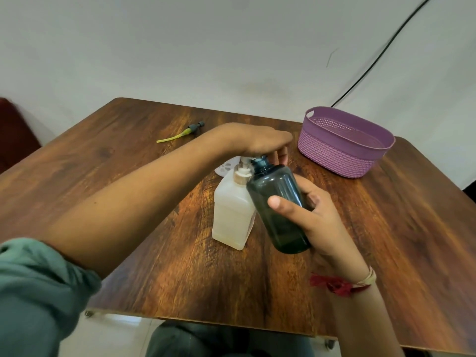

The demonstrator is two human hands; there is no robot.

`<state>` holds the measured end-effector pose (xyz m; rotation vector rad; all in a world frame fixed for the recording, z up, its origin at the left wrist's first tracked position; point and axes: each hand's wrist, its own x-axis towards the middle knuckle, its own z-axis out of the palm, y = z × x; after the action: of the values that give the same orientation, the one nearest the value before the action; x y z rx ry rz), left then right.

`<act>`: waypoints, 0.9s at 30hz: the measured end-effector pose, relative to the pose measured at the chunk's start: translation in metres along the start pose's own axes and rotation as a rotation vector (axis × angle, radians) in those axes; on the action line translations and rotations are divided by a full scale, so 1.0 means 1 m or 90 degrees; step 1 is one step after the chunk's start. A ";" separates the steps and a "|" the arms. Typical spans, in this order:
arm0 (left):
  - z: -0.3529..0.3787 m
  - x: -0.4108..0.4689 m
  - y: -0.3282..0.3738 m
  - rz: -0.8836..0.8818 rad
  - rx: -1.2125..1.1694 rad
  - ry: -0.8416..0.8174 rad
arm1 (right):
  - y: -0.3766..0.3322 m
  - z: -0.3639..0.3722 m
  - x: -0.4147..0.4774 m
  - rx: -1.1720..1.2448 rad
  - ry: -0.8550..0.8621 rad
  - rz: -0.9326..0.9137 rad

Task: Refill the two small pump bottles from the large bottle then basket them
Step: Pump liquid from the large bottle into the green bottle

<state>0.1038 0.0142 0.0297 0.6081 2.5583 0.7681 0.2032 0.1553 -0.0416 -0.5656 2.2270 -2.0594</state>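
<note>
My right hand [316,217] grips the dark bottle [279,207] mid-frame, tilted, open neck pointing up-left toward the white pump bottle [231,215]. My left hand [260,140] covers its pump [243,167], grip unclear.

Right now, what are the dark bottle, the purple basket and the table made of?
The dark bottle looks like smoky see-through plastic, glossy, with light glinting on it. The basket looks like matte purple plastic, moulded in a woven pattern with little holes. The table shows shiny wood grain, maybe only a printed laminate.
</note>
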 end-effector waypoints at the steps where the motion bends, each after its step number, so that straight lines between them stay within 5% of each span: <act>1: 0.002 -0.001 -0.002 -0.003 -0.023 0.014 | 0.001 0.001 0.000 -0.001 -0.003 0.004; 8: -0.002 0.003 0.002 -0.011 0.097 -0.031 | 0.003 0.000 -0.002 -0.002 0.003 0.006; 27: 0.005 0.004 -0.005 0.001 -0.007 0.016 | 0.006 0.000 -0.001 0.013 0.008 0.010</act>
<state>0.1020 0.0145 0.0218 0.5999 2.5747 0.7946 0.2023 0.1559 -0.0478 -0.5328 2.2075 -2.0817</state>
